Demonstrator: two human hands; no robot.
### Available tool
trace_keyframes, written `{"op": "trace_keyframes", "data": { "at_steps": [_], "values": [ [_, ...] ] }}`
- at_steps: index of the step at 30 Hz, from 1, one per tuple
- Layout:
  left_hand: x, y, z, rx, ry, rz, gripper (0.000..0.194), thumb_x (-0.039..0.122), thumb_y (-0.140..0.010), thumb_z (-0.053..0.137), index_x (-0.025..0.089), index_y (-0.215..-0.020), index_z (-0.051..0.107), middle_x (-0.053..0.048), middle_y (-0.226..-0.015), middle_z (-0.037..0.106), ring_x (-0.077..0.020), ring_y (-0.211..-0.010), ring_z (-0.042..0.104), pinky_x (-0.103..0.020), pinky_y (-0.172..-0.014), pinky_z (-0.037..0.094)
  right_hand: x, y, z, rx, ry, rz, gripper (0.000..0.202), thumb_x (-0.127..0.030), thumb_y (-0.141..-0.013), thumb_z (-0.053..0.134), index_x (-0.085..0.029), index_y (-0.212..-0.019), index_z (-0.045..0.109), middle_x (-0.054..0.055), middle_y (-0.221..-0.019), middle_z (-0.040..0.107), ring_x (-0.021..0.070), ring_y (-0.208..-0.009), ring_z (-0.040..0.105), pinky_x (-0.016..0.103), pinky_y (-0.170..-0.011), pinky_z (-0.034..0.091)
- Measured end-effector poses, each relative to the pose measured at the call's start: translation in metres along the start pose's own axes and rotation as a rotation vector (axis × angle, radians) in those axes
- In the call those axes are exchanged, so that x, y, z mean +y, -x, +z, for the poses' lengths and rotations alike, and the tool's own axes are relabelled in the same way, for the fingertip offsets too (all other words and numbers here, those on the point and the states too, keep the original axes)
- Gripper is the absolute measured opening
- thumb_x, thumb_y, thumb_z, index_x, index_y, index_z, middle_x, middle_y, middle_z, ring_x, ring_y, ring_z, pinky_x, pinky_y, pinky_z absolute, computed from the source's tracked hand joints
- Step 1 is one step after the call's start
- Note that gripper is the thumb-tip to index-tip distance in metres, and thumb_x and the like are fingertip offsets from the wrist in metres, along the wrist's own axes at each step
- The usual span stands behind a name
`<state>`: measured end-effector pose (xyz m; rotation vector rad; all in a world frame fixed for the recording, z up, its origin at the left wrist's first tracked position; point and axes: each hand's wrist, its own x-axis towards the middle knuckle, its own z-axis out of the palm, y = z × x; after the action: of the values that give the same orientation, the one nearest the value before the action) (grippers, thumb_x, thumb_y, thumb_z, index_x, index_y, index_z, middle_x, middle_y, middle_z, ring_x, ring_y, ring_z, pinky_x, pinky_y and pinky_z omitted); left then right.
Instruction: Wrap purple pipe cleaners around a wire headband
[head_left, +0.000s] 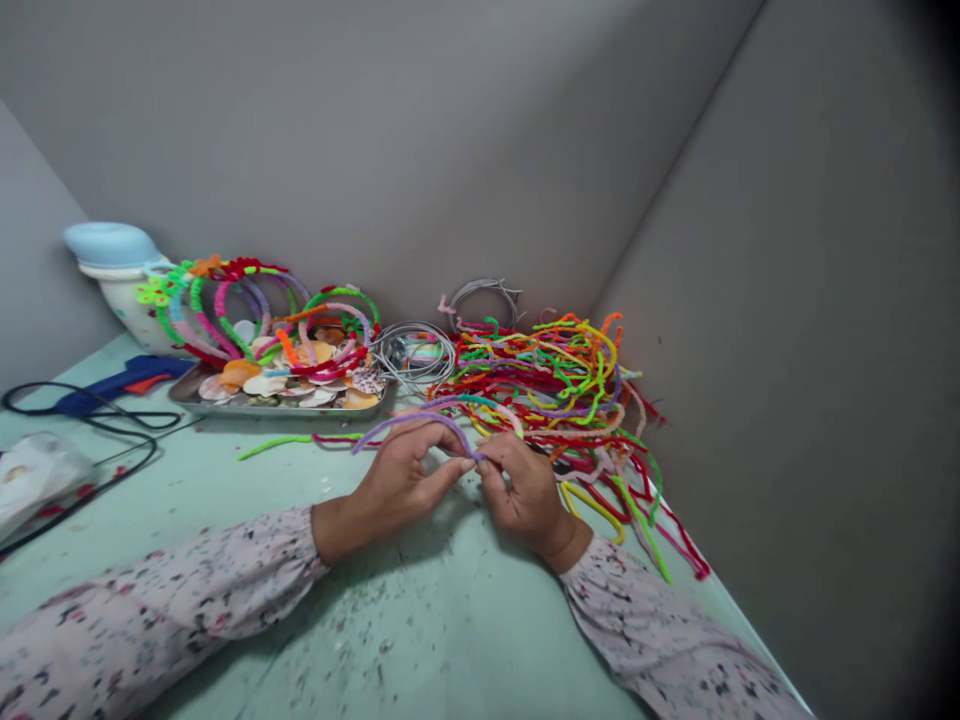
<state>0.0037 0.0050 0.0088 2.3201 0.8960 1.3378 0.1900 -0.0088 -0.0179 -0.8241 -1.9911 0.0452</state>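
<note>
Between my two hands is a purple pipe cleaner point(381, 428), its left end arching up over my left hand. My left hand point(415, 468) pinches it between thumb and fingers near the middle of the table. Close beside, my right hand point(525, 490) grips it with fingertips pressed together. A band in teal and pink point(491, 404) curves behind the fingers; whether it joins the purple piece I cannot tell. Just beyond my right hand spreads a tangled heap of colourful pipe cleaners point(540, 370). One green pipe cleaner point(274, 447) lies left of my left hand.
A metal tray point(285, 410) holds shells and several fuzzy wrapped hoops point(225, 310). Coils of grey wire point(416, 350) sit beside it. At left are a blue glue gun point(112, 385) with a black cord point(142, 450), a white plastic bag point(37, 480) and a blue-lidded container point(112, 250). Walls enclose the table.
</note>
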Motion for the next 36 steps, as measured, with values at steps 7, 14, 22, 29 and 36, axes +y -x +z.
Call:
{"op": "trace_keyframes", "data": {
  "at_steps": [7,14,22,29,36],
  "values": [
    [0.0003,-0.0021,-0.001,-0.036,-0.077,0.025,0.01,0.027,-0.084,0.062,0.018,-0.08,0.063,-0.002,-0.078,0.068,-0.0169,-0.077,0.06,-0.034,-0.08,0.043,0.0007,0.0009,0.0007,-0.01,0.022,0.021,0.014,-0.014,-0.085,0.048,-0.021,-0.096,0.055,0.006,-0.083,0.062,0.0182,-0.079,0.061,0.031,-0.07,0.052],
    [0.0011,-0.0026,-0.0035,-0.086,-0.069,-0.04,0.014,0.026,-0.087,0.058,0.018,-0.076,0.061,0.001,-0.075,0.065,-0.0154,-0.076,0.056,-0.033,-0.078,0.036,-0.0002,0.0016,0.0011,-0.028,0.057,-0.009,0.014,-0.015,-0.086,0.05,-0.021,-0.097,0.055,0.006,-0.082,0.063,0.0187,-0.08,0.062,0.031,-0.07,0.051],
    [-0.0003,-0.0049,-0.0039,-0.109,-0.053,-0.065,0.015,0.026,-0.086,0.058,0.018,-0.074,0.059,0.002,-0.075,0.063,-0.0152,-0.076,0.055,-0.033,-0.079,0.035,0.0005,0.0008,-0.0005,-0.055,0.028,0.003,0.014,-0.016,-0.086,0.048,-0.021,-0.097,0.055,0.006,-0.084,0.063,0.0186,-0.081,0.062,0.031,-0.071,0.051],
    [0.0014,-0.0044,-0.0036,-0.136,-0.034,-0.082,0.017,0.027,-0.087,0.056,0.018,-0.074,0.06,0.002,-0.073,0.063,-0.0149,-0.075,0.055,-0.032,-0.079,0.035,-0.0008,-0.0001,-0.0002,-0.034,0.039,0.007,0.01,-0.015,-0.085,0.051,-0.02,-0.093,0.055,0.005,-0.081,0.062,0.0182,-0.079,0.062,0.03,-0.07,0.051],
    [0.0006,-0.0051,-0.0049,-0.204,-0.012,-0.149,0.02,0.029,-0.089,0.054,0.018,-0.073,0.058,0.002,-0.074,0.062,-0.0154,-0.078,0.053,-0.034,-0.085,0.033,0.0,0.002,0.0023,-0.009,0.081,-0.045,0.008,-0.013,-0.084,0.053,-0.019,-0.09,0.055,0.004,-0.077,0.062,0.0166,-0.074,0.061,0.028,-0.067,0.05]
  ]
}}
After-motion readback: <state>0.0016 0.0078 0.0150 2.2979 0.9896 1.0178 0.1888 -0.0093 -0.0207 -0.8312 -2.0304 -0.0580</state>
